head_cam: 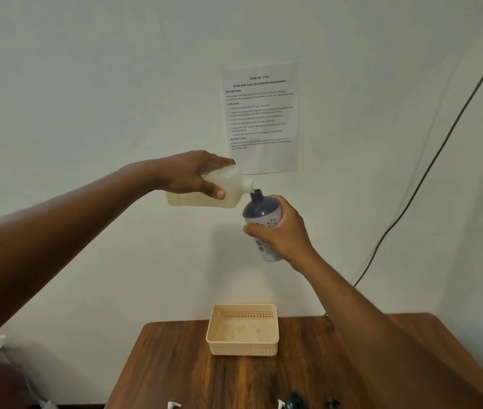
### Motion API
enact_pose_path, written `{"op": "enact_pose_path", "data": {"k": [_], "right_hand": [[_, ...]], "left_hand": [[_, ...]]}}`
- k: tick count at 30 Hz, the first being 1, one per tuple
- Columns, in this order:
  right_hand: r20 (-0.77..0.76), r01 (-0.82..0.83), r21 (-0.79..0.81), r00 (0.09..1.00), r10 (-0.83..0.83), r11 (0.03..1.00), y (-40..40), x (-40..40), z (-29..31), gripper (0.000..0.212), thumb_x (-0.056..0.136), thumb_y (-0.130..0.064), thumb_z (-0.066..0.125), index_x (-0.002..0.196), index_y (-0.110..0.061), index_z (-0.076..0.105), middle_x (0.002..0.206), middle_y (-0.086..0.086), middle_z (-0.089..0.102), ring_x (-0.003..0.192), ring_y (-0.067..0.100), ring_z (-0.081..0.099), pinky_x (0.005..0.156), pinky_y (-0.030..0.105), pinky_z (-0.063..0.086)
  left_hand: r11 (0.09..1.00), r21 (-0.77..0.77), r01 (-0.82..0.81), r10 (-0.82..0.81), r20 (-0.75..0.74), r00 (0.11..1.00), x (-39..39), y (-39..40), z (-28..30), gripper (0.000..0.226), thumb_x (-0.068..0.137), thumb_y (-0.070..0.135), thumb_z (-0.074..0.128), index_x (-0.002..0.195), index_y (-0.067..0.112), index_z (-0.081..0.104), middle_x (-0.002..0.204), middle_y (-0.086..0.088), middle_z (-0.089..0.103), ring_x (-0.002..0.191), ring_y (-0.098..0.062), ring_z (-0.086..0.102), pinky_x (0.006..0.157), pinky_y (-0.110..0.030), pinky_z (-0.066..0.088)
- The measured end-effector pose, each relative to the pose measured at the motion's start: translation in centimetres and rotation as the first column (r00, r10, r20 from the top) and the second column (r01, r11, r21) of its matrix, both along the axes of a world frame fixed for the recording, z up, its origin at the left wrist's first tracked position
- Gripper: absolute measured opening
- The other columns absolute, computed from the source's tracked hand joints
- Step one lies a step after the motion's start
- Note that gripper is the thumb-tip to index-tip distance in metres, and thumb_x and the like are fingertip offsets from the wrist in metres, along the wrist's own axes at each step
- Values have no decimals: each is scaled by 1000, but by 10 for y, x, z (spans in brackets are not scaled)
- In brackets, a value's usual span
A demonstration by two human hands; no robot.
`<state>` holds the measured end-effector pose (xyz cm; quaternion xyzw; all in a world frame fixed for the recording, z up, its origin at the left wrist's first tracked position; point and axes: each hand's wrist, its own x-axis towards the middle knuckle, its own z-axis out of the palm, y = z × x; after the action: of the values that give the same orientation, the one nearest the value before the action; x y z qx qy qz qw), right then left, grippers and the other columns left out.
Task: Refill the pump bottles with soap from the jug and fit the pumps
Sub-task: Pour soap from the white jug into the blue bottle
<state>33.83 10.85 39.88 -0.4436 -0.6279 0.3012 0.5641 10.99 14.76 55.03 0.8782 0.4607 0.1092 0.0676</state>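
My left hand [196, 177] grips a translucent jug [228, 191] of pale yellow soap, tipped on its side high above the table. Its spout touches the open dark neck of a pump bottle [262, 212], which has a navy top and a white body with grey flower prints. My right hand [281, 231] holds that bottle around its middle, tilted a little toward the jug. No pump is on the bottle. At the bottom edge of the view lie white and dark pump parts [290, 404], mostly cut off.
A beige perforated basket [243, 346] with nothing in it stands at the back of the wooden table [175, 373]. A printed task sheet [260, 119] hangs on the wall. A dark cable [429, 169] runs down the wall at the right.
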Motion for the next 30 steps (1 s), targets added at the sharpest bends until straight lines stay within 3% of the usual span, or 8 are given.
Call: {"op": "enact_pose_path", "data": {"k": [4, 15, 19, 23, 27, 30], "right_hand": [[8, 1, -5, 1000, -1, 1000, 1, 0, -2, 60, 69, -26, 92, 116, -36, 56, 105, -14, 67, 93, 9, 66, 78, 29, 59], [-1, -5, -16, 1000, 5, 1000, 4, -2, -5, 62, 69, -27, 92, 120, -33, 57, 106, -13, 67, 93, 9, 67, 78, 29, 60], [-3, -10, -21, 1000, 10, 1000, 4, -3, -4, 62, 70, -27, 92, 119, -33, 56, 106, -14, 66, 94, 9, 66, 78, 28, 59], [-19, -14, -27, 1000, 14, 1000, 6, -4, -5, 63, 69, -27, 92, 121, -30, 58, 106, -11, 68, 94, 10, 67, 79, 30, 60], [-41, -5, -32, 999, 4, 999, 9, -7, -3, 64, 68, -31, 93, 121, -30, 58, 106, -8, 69, 93, 13, 69, 80, 35, 62], [-59, -4, -26, 998, 2, 1000, 8, -10, 1, 63, 69, -31, 92, 121, -30, 58, 104, -9, 68, 91, 13, 69, 76, 31, 61]], "left_hand": [[1000, -5, 13, -13, -7, 1000, 0, 1, -1, 86, 75, 56, 73, 152, 27, 49, 132, 10, 63, 115, -17, 60, 85, -18, 45], [1000, -24, 11, -11, 20, 1000, -2, 5, -3, 67, 88, 39, 80, 148, 29, 53, 128, 12, 66, 112, -15, 61, 85, -18, 46], [999, -33, 15, -13, 40, 999, -3, 4, -3, 75, 84, 44, 80, 151, 29, 50, 126, 16, 64, 112, -13, 60, 83, -16, 43], [999, -33, 7, -5, 60, 998, -4, 3, -4, 68, 89, 33, 80, 150, 29, 50, 128, 14, 64, 112, -10, 60, 84, -13, 43], [999, -35, 13, -9, 112, 994, -5, 1, -9, 56, 90, 33, 78, 142, 28, 58, 123, 10, 68, 105, -8, 63, 87, -20, 49], [999, -38, 33, -27, 165, 986, -7, 0, -15, 41, 92, 32, 77, 131, 30, 64, 112, 9, 71, 98, -7, 65, 78, -21, 49]]}}
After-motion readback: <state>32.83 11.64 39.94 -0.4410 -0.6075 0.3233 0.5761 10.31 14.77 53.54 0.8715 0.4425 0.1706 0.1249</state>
